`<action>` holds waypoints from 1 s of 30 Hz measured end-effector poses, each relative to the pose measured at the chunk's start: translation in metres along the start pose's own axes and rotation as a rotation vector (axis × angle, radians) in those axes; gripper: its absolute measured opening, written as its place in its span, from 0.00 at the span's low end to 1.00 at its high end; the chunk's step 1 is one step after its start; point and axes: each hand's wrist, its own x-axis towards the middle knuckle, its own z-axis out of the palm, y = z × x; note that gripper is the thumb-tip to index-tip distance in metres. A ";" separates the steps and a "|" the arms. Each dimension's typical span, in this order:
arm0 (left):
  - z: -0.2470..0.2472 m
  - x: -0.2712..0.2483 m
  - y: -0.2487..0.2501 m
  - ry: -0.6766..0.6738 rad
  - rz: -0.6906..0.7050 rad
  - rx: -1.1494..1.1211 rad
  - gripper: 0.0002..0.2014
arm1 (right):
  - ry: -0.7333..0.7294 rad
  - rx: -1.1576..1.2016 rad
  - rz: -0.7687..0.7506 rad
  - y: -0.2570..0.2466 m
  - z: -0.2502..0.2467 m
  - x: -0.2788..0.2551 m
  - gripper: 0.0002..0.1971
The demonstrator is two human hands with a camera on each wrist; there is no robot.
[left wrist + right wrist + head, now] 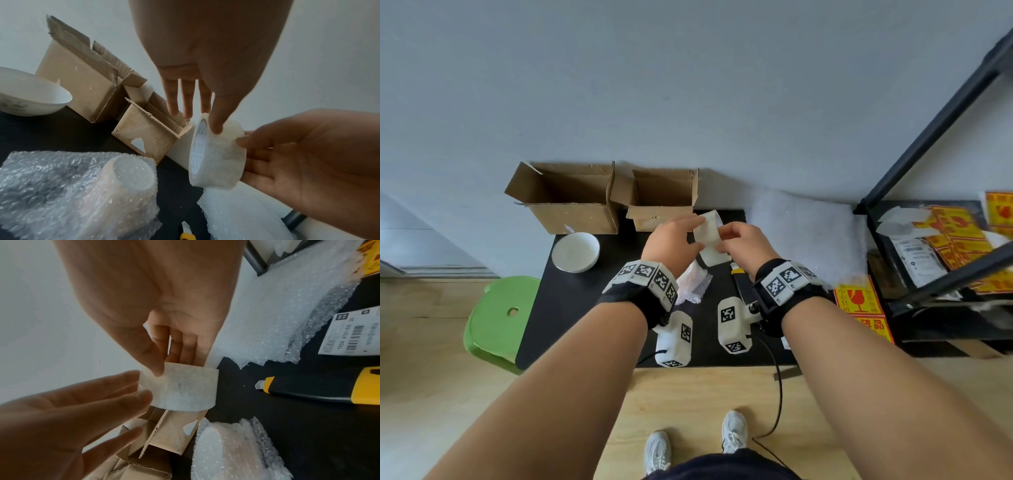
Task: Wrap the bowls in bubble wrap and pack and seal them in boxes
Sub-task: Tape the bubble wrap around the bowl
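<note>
Two cardboard boxes are stood open along the far edge of the black table (571, 318), the larger box (566, 202) at the far left corner and the smaller box (662, 202) just beside it; no seal is seen on either, and their insides cannot be fully read, so packing is judged not yet done. A loose sheet of bubble wrap (808, 233) is spread at the table's right edge. One bare white bowl (575, 251) is left unwrapped near the left edge, in front of the larger box. One wrapped bowl (86, 191) is laid near the middle of the table, its covering loose and untaped as far as can be told. A roll of clear tape (218, 155) is held above the table between both hands: the right hand (308, 164) is curled round it, thumb on the outer face, while the left hand (205, 68) is kept nearly straight, fingertips touching the roll's rim, probably seeking the free end. A yellow utility knife (320, 386) is laid near the right edge. Taping, a second wrapping, boxing and sealing are judged outstanding.
</note>
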 end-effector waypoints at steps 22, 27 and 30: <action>-0.007 0.001 0.011 -0.108 -0.238 -0.357 0.16 | 0.015 0.189 0.014 -0.005 -0.005 -0.002 0.07; -0.010 0.007 0.010 -0.041 -0.360 -0.526 0.15 | -0.077 0.119 -0.060 -0.010 -0.007 -0.008 0.16; -0.011 0.011 0.008 0.013 -0.457 -0.656 0.15 | -0.118 0.105 -0.075 -0.011 -0.007 -0.011 0.19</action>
